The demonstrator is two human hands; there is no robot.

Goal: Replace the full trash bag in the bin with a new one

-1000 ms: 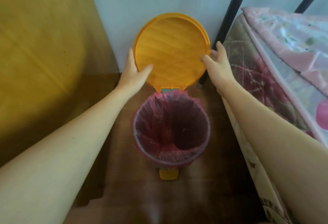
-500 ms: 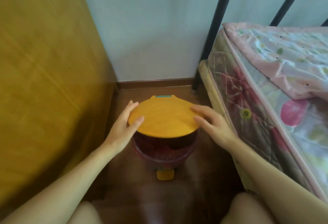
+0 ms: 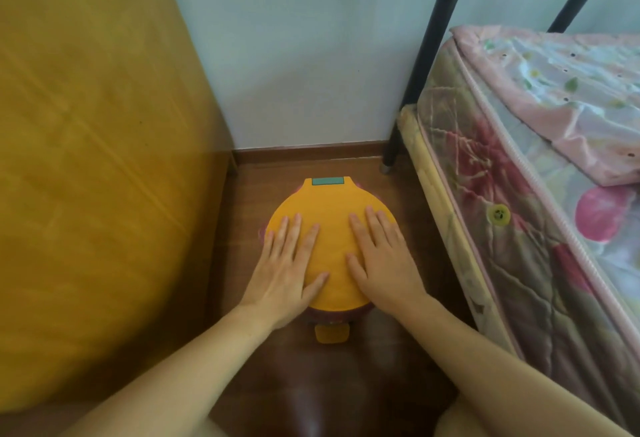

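Both palms lie flat and unclenched, left hand (image 3: 289, 268) at eight o'clock and right hand (image 3: 381, 260) at four, on the round orange plastic lid (image 3: 330, 215) of the pedal bin (image 3: 332, 332), likely pressing it closed; pink bag liner (image 3: 262, 233) peeks out at nine o'clock.

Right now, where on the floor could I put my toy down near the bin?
The best bare floor is in front of the bin's yellow pedal, between the two forearms. A thinner strip runs behind the lid, up to the skirting board. Beside the bin it is tight: the yellow panel on one side, the mattress on the other. Both hands cover the lid.
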